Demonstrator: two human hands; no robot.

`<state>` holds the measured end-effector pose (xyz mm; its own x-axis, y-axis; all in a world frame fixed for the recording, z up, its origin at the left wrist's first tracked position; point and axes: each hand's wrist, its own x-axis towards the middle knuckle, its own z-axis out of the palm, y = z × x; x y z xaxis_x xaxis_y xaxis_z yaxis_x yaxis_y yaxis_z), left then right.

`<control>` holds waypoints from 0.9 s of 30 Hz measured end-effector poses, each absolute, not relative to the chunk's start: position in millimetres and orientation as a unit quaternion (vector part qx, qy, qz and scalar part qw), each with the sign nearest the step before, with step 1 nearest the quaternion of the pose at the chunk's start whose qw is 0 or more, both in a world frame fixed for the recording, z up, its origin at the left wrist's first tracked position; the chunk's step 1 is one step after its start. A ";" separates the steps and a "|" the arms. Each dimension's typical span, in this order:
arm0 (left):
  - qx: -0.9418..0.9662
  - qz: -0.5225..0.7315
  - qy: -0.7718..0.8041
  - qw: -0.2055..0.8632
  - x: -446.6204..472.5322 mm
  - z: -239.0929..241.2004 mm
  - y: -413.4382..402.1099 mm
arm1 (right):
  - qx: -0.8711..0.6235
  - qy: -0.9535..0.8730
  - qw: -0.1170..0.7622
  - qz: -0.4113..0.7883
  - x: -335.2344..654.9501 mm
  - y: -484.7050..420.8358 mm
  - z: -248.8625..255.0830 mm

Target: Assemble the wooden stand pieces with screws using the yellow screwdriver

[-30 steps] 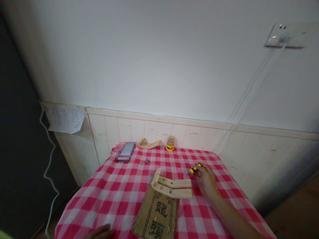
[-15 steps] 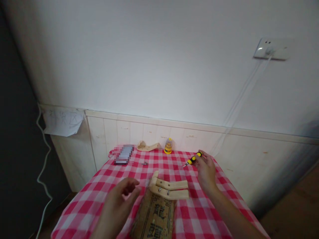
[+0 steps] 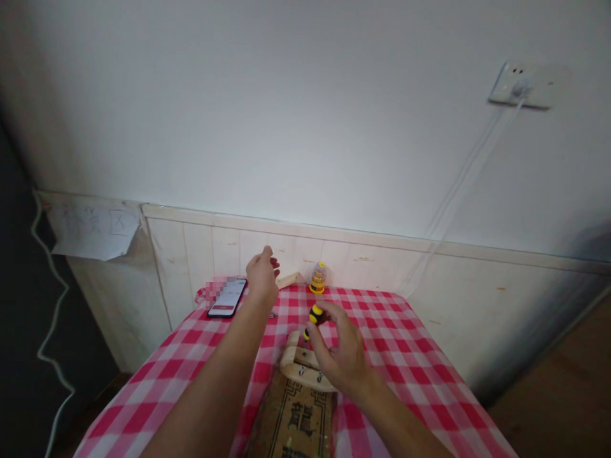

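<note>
Screwdriver (image 3: 315, 313): gripped in my right hand (image 3: 344, 356), near the front wood (image 3: 289, 361).
Rear wood (image 3: 289, 280): just beside my left hand (image 3: 262, 277); whether gripped, I can't tell.

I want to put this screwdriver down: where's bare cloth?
Bare cloth shows right of the right hand, out to its right edge, and left of the left arm, nearer than the phone. Crowded: the middle, with wood pieces and block, and the back, with phone and bit case.
</note>
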<state>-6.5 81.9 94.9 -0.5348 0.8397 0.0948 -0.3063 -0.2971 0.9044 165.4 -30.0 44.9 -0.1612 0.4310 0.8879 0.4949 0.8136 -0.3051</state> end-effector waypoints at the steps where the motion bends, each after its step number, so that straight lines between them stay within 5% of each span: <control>1: 0.306 0.754 0.446 0.374 -3.1 100.1 82.0 | -0.307 -0.757 0.575 -0.042 168.6 -31.1 43.7; 9: 0.604 0.616 0.415 0.289 -9.7 39.6 -13.5 | -0.356 -0.731 0.581 0.035 180.5 -39.3 43.2; 19: 0.749 0.515 0.387 0.157 -20.7 -21.6 -56.3 | -0.360 -0.750 0.547 0.093 182.2 -38.9 44.4; 27: 0.683 0.493 0.463 0.276 -9.1 -26.8 -57.6 | -0.347 -0.761 0.539 0.103 182.8 -40.4 46.9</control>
<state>-9.1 -57.6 -26.8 0.0842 0.9046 0.4178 0.3607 -0.4185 0.8335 182.8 -40.4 46.9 -0.1780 0.6381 0.7491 0.4162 0.7386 -0.5303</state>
